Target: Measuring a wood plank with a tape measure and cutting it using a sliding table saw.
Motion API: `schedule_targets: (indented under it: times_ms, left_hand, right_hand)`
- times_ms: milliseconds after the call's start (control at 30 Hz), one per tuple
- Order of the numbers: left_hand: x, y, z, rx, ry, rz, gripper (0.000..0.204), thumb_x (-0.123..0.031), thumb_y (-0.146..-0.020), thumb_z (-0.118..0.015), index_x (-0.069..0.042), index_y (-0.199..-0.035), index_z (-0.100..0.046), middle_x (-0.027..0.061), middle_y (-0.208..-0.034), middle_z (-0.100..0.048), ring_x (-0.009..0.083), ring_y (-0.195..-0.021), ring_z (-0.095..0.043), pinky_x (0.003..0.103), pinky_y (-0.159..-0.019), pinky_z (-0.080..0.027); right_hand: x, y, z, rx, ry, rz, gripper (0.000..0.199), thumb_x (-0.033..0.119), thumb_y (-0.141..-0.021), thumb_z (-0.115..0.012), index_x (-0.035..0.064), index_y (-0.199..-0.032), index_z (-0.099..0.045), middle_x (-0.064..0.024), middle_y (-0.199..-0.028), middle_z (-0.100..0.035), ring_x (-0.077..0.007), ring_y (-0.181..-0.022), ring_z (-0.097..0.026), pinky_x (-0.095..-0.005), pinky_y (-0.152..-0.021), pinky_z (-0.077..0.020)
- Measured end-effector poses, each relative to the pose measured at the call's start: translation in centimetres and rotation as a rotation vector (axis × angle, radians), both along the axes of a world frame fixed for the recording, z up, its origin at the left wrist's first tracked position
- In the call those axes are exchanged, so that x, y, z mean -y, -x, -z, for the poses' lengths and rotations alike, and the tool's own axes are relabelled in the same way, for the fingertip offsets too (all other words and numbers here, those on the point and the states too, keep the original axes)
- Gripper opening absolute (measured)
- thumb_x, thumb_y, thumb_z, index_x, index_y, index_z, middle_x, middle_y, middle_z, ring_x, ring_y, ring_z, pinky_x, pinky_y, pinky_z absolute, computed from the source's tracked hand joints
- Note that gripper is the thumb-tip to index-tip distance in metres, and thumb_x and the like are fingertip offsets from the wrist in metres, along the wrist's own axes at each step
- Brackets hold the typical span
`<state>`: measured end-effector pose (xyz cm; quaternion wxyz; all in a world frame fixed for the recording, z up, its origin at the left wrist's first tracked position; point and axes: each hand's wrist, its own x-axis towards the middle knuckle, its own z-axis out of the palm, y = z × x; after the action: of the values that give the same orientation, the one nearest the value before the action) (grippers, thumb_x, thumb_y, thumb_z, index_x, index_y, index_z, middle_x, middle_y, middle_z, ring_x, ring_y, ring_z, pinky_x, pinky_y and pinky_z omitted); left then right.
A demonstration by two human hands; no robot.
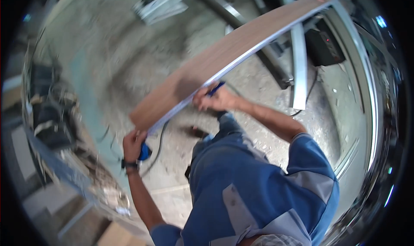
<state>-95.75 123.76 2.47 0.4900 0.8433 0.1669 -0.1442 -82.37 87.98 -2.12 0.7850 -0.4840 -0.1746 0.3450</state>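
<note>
Two hands work along a long brown board held above the dusty floor. Left hand: fingers closed round a blue tape-measure case, its blade stretched along the board's near edge. Right hand: fingers pinching a blue pen against that edge, apparently mid-marking; whether any mark is finished cannot be told.

You have a long brown wood-grain board lying flat, a silver tape-measure blade along its near edge, blue case at one end, blue pen touching the edge.
</note>
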Motion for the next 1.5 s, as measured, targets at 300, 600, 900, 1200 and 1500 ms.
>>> schedule_targets:
  times_ms: [300, 600, 900, 1200, 1500]
  left_hand:
    - [-0.5, 1.1, 0.0, 0.076, -0.017, 0.026, 0.022, -0.014, -0.085, -0.067, 0.005, -0.095, -0.065, 0.0004, -0.066, -0.058, 0.0059, -0.061, -0.048, 0.025, -0.054, -0.039]
    - [-0.6, 1.7, 0.7, 0.046, 0.037, -0.002, 0.021, -0.014, -0.081, -0.066, 0.006, -0.089, -0.066, 0.0036, -0.064, -0.061, 0.0072, -0.059, -0.051, 0.025, -0.054, -0.040]
    - [-1.1, 1.3, 2.0, 0.045, 0.095, -0.030, 0.019, -0.010, -0.084, -0.065, 0.006, -0.094, -0.065, 0.0044, -0.065, -0.062, 0.0070, -0.059, -0.053, 0.023, -0.055, -0.040]
    - [-1.3, 2.4, 1.7, 0.011, 0.126, -0.053, 0.024, -0.011, -0.085, -0.067, 0.007, -0.101, -0.065, 0.0036, -0.066, -0.061, 0.0064, -0.062, -0.050, 0.024, -0.057, -0.040]
    - [-0.4, 1.1, 0.8, 0.023, -0.061, 0.016, 0.033, -0.023, -0.088, -0.068, 0.002, -0.109, -0.066, 0.0016, -0.075, -0.066, 0.0039, -0.068, -0.051, 0.023, -0.059, -0.042]
  right_hand:
    - [4.1, 9.1, 1.9, -0.100, 0.295, -0.064, 0.023, 0.016, -0.092, -0.048, 0.0005, -0.090, -0.064, -0.0070, -0.081, -0.066, -0.0146, -0.076, -0.065, -0.0286, -0.070, -0.0521]
    - [10.4, -2.6, 3.8, -0.323, 0.412, 0.980, 0.043, 0.040, -0.090, -0.062, -0.0024, -0.094, -0.065, -0.0086, -0.067, -0.061, -0.0090, -0.039, -0.039, -0.0271, -0.036, -0.0276]
    - [12.6, -7.9, 1.4, -0.296, 0.314, 1.185, 0.021, 0.017, -0.087, -0.067, -0.0006, -0.078, -0.059, -0.0011, -0.054, -0.048, -0.0087, -0.039, -0.037, -0.0270, -0.037, -0.0258]
    - [12.2, -7.6, 1.5, -0.281, 0.484, 1.159, 0.022, 0.016, -0.085, -0.067, -0.0015, -0.072, -0.062, -0.0023, -0.053, -0.052, -0.0093, -0.040, -0.041, -0.0258, -0.037, -0.0293]
    - [13.5, -5.5, -0.2, 0.132, 0.790, 1.009, 0.029, 0.026, -0.088, -0.059, -0.0007, -0.085, -0.069, -0.0100, -0.071, -0.069, -0.0073, -0.041, -0.042, -0.0250, -0.038, -0.0298]
